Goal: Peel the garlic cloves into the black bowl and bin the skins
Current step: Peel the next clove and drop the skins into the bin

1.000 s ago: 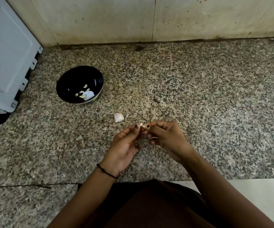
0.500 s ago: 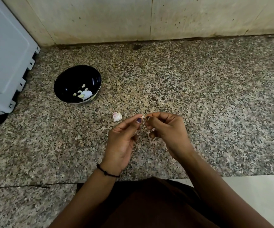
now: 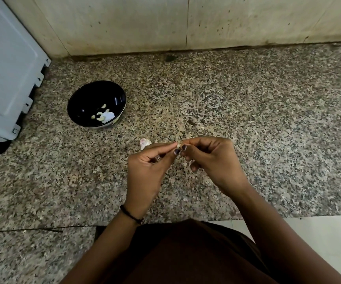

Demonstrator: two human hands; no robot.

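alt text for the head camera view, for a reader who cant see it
A left hand and right hand together pinch a small garlic clove above a speckled granite counter. A black bowl holding a few peeled cloves sits back left, near a grey appliance; a small white scrap lies by the left hand.

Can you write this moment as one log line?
step: peeling | left hand, right hand: pinching garlic clove | black bowl: peeled cloves inside | counter: white scrap
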